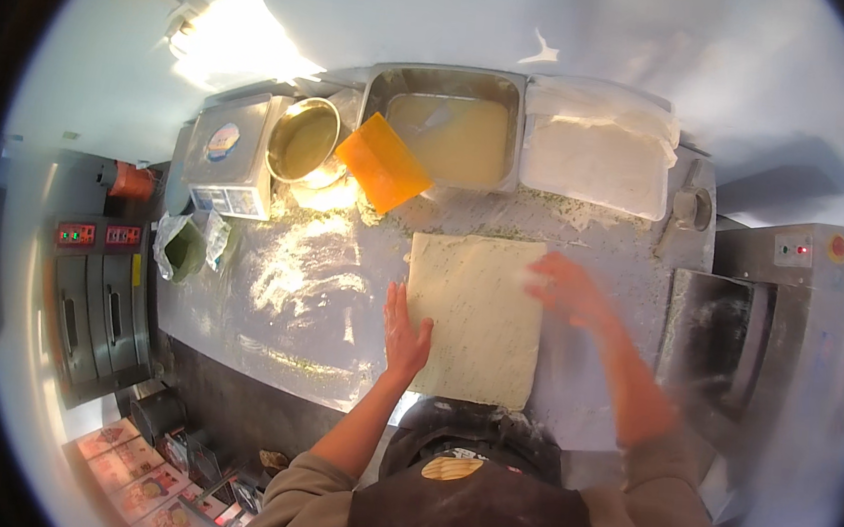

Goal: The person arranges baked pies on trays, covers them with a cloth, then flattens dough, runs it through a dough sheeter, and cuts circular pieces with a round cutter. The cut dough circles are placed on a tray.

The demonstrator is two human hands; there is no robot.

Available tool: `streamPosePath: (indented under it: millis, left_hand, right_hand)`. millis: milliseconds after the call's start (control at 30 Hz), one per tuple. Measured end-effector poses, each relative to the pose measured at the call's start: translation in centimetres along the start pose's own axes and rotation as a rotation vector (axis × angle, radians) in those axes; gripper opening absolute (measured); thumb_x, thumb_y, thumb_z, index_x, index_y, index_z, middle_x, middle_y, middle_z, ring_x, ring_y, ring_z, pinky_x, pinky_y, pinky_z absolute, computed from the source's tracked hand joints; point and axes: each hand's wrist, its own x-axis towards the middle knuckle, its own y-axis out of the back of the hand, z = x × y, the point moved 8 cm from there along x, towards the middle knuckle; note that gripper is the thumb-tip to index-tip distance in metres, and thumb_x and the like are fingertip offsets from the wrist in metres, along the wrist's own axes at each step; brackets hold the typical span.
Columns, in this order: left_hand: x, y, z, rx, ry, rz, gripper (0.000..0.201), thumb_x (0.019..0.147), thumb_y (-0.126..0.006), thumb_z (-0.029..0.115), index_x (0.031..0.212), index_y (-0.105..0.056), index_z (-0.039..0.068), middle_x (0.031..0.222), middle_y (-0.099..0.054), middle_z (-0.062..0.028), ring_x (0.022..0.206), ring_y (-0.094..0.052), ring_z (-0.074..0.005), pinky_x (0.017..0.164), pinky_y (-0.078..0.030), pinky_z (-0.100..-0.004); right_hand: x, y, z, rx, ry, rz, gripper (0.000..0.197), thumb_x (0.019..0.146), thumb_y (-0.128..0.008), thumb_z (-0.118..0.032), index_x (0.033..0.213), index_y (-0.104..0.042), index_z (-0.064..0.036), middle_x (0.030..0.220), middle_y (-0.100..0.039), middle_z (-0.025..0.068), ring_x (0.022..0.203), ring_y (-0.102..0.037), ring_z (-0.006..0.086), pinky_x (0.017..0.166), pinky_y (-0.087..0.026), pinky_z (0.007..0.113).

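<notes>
A pale rectangular sheet of dough [477,319], flecked with green, lies flat on the worktable in front of me. My left hand [405,332] rests against its left edge, fingers stretched out and pointing away from me, holding nothing. Over the upper right edge of the dough is my right hand [568,290], its fingers bent and smeared by motion. Whether those fingers touch the dough or pinch anything, I cannot tell.
Behind the dough stand a scale [234,152], a metal pot [304,141], an orange rectangular board [384,164], a steel basin [437,180] of pale liquid and a plastic-covered white tray [594,168]. An opened bag [185,246] sits left; a machine [800,307] flanks the right.
</notes>
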Motion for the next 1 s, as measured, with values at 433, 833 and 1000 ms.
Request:
streamPosePath:
  millis: [433,833,1000]
  left_hand:
    - [-3.6,2.2,-3.0,-0.264,0.027,0.125,0.076,0.102,-0.061,0.030,0.167,-0.031,0.002,0.173,-0.027,-0.0272,0.160,-0.026,-0.0455,0.131,-0.019,-0.0555]
    - [4.9,-6.1,8.2,0.363,-0.512,-0.259,0.090,0.095,-0.070,0.043,0.167,-0.033,0.005,0.177,-0.022,-0.0193,0.164,-0.021,-0.0387,0.132,-0.015,-0.0585]
    - [-5.8,-4.7,5.3,0.411,-0.723,-0.515,0.094,0.093,-0.072,0.045,0.168,-0.032,0.006,0.175,-0.029,-0.0186,0.163,-0.023,-0.0378,0.131,-0.016,-0.0599]
  right_hand:
    - [-4.0,-22.9,-13.2,-0.256,0.572,-0.049,0.076,0.089,-0.074,-0.032,0.155,-0.048,-0.0033,0.161,-0.047,0.0223,0.156,-0.036,0.0366,0.130,-0.026,0.053]
    - [-9.0,-14.7,-3.4,-0.470,0.060,0.359,0.075,0.096,-0.069,-0.030,0.160,-0.041,-0.0017,0.168,-0.037,0.0208,0.157,-0.033,0.0395,0.130,-0.024,0.058]
    - [-10.8,-16.8,-4.4,-0.319,0.163,0.212,0.074,0.098,-0.066,-0.035,0.161,-0.044,-0.0030,0.170,-0.038,0.0188,0.160,-0.032,0.0360,0.130,-0.022,0.060]
